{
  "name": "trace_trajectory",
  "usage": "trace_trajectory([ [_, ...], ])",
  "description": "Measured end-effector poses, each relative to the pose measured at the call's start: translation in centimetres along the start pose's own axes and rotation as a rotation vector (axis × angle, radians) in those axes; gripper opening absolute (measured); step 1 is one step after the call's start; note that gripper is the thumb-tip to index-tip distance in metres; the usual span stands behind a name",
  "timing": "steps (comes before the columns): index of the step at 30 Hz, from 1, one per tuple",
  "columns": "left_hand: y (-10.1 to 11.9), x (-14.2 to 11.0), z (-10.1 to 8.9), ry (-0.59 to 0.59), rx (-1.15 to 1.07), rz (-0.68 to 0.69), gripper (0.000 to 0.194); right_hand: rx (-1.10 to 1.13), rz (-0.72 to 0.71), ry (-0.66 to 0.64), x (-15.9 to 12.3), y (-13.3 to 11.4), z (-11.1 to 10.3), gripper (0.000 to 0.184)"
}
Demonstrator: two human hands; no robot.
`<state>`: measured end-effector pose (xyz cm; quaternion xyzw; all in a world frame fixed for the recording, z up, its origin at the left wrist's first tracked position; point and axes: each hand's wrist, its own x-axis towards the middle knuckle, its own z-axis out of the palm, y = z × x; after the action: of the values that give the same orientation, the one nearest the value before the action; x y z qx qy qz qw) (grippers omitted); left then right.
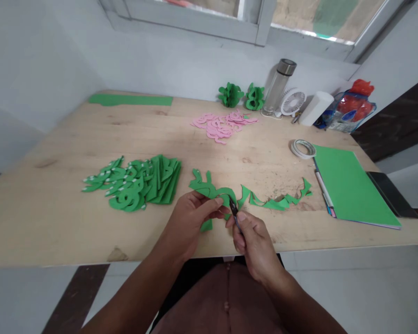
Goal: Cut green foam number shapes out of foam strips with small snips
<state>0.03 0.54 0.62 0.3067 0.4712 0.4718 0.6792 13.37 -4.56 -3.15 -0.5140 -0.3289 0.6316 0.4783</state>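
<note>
My left hand pinches a piece of green paper with curved, lobed edges, held just above the table's front part. In my right hand is a pair of small dark scissors, its blades at the paper's edge close to my left fingertips. My fingers partly hide the scissors' handles. A jagged strip of green paper offcuts trails off to the right of the scissors. Left of my hands lies a heap of green paper cutouts, beside a stack of green pieces.
Pink paper cutouts lie mid-table, with two green paper figures behind. A glass bottle, white fan and red-filled bag line the wall. On the right are tape rolls, green sheets and a black device.
</note>
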Motion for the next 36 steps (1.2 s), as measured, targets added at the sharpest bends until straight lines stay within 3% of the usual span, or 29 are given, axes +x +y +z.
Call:
trace_trajectory([
  [19,0.4,0.1,-0.5,-0.039,0.033,-0.032,0.01,-0.007,0.013,-0.076,-0.2,0.0,-0.5,0.047],
  [31,0.7,0.3,-0.5,-0.025,0.008,-0.057,0.015,-0.106,0.008,-0.189,-1.3,-0.5,-3.2,0.045],
  [34,0.5,0.4,-0.5,-0.022,0.004,-0.059,0.015,-0.118,-0.032,-0.126,-1.2,-1.4,-4.2,0.041],
  [36,0.4,0.5,-0.4,-0.034,0.013,-0.052,0.015,-0.136,-0.107,0.006,-0.6,-2.2,-4.5,0.036],
])
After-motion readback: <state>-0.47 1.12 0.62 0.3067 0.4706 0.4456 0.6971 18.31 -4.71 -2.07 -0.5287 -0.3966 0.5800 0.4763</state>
